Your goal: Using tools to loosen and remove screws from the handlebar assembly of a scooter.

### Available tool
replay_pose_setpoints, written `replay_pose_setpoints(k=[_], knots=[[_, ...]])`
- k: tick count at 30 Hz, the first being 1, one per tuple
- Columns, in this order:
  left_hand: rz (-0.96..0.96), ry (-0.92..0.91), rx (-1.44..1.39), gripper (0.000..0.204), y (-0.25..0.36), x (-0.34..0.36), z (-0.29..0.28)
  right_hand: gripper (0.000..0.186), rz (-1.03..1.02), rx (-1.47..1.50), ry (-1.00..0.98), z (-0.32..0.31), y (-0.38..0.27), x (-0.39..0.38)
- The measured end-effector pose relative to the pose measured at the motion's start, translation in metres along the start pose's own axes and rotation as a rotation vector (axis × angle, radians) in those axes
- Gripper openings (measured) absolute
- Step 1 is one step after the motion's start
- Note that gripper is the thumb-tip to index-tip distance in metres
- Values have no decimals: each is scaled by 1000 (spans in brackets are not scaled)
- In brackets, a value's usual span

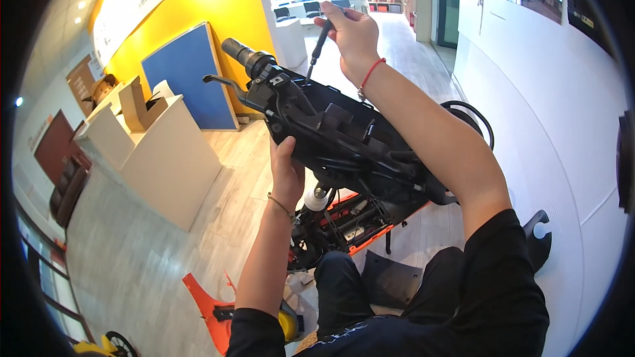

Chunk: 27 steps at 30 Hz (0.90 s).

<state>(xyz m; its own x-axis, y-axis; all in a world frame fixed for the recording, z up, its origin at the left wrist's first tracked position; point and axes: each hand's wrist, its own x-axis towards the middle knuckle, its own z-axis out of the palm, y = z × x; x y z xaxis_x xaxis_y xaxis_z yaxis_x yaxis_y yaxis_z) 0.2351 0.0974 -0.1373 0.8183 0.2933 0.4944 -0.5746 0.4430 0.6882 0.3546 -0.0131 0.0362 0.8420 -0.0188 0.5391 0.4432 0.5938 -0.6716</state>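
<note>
A black scooter handlebar assembly stretches across the middle of the view, its cables and brackets exposed. At its far left end are a rubber grip and a brake lever. My right hand pinches the dark handle of a screwdriver above the assembly. The screwdriver slants down, and its tip reaches the dark housing near the brake lever mount; the exact contact point is too small to see. Below the housing's left part, my left hand grips its lower edge, thumb in front and the other fingers mostly hidden behind.
Beneath the handlebar stands the scooter's orange-edged body with its inner parts showing. An orange panel lies on the floor at left, a dark curved panel between my legs. A white counter stands left; a white wall runs along the right.
</note>
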Motion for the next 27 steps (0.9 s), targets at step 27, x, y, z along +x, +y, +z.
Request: replay_pose_setpoints(k=[27], knots=[[7,-54,-19,55,2,0,3,32,278,142,-472,1,-24,4]])
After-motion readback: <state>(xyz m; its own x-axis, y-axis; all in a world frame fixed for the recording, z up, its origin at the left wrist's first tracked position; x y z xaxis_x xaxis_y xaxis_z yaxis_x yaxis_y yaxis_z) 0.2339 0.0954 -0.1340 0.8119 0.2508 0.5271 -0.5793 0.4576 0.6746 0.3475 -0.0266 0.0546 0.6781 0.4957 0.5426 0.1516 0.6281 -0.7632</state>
